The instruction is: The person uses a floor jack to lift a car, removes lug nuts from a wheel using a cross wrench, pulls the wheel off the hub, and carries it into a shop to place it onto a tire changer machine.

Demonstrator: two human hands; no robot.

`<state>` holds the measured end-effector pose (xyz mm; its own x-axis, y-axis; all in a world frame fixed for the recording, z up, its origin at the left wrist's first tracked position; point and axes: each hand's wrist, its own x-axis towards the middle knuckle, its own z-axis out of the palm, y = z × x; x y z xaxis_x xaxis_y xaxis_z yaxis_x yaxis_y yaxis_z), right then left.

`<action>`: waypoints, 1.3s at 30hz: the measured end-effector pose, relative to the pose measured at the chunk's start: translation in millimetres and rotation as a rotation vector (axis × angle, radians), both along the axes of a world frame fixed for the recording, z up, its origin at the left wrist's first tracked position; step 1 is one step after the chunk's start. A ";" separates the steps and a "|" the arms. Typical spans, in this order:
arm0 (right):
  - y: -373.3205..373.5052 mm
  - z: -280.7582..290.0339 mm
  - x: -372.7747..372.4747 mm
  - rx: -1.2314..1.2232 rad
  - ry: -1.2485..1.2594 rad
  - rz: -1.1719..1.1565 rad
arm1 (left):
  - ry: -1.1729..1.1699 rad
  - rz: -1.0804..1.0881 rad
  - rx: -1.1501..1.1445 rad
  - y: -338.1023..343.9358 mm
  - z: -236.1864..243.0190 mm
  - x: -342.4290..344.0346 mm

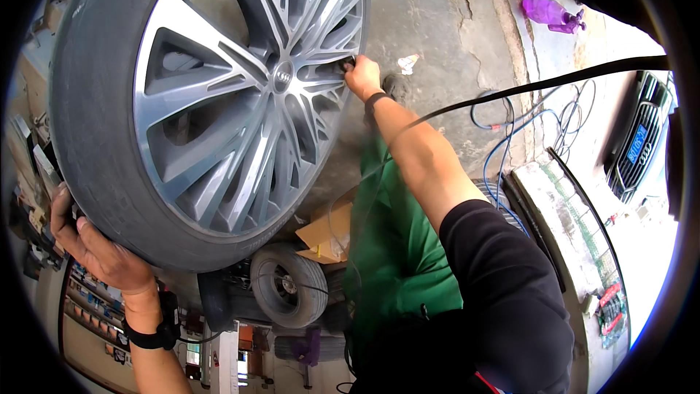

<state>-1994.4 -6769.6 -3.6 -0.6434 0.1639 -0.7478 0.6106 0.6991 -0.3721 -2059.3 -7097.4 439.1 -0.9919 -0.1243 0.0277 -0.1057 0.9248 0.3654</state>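
Note:
A large car wheel (pixel 251 95), a grey multi-spoke alloy rim in a black tyre (pixel 95 124), fills the upper left, facing me. My left hand (pixel 106 255) lies against the tyre's tread at the lower left, thumb and fingers apart. Reaching across to the rim's right edge, my right hand (pixel 362 76) is closed, its fingertips at a small dark thing between the spokes. The fingers and the rim hide what that thing is. A dark band circles my right wrist, and a black strap with a device (pixel 164 325) is on my left.
Below lie another wheel (pixel 288 284) and a cardboard box (pixel 324 237). Blue hose (pixel 510 128) coils on the cracked concrete floor (pixel 430 22). A black cable (pixel 539 84) crosses over my right forearm. A purple bottle (pixel 547 11) and a car front (pixel 642 135) are at the right.

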 end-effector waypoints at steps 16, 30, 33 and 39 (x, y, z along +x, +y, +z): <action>6.7 -7.1 7.6 -0.194 -0.023 -0.144 | -0.012 -0.072 -0.192 -2.9 0.8 2.9; 7.3 -22.3 6.1 -0.186 -0.006 -0.093 | -0.036 -0.081 -0.179 -7.8 4.6 3.7; 5.8 -17.8 2.8 -0.168 -0.052 -0.121 | -0.033 -0.024 -0.115 -7.9 1.7 4.9; 3.9 -20.0 -0.9 -0.138 -0.047 -0.085 | -0.027 0.109 0.040 -4.2 0.8 4.4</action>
